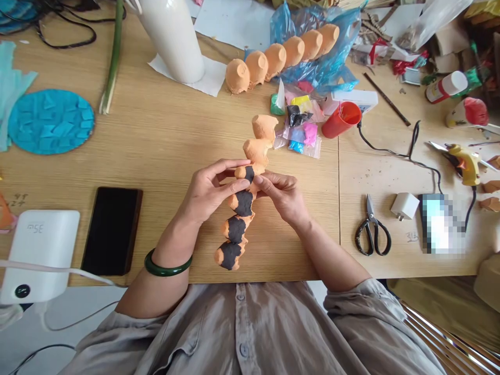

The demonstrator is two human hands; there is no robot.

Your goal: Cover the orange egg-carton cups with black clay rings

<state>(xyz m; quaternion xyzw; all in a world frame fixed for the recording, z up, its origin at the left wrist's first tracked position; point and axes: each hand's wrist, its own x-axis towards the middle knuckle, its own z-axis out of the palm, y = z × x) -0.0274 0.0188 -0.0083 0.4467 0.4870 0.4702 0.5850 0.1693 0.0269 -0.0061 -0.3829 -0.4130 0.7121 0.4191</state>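
Observation:
Between both hands is an orange egg carton strip (255, 151), a row of bumps running away from me. Black clay patches (236, 229) cover the sides of the nearer bumps; the far two are plain orange. My left hand (211, 187) pinches the strip from the left, thumb and fingers around a middle bump with a black patch. My right hand (281, 195) grips its right edge at the same bump, thumb on the black patch and fingers curled beneath. A second orange egg carton strip (275, 60) lies farther back, partly on a blue plastic bag (344, 57).
Small bags of coloured clay (299, 122) and a red cup (341, 120) stand beyond the hands. Scissors (372, 229), a charger (405, 206) and a glue gun (464, 161) lie right. A phone (112, 232), power bank (42, 250), blue oval (50, 122) and white vase (175, 41) are left.

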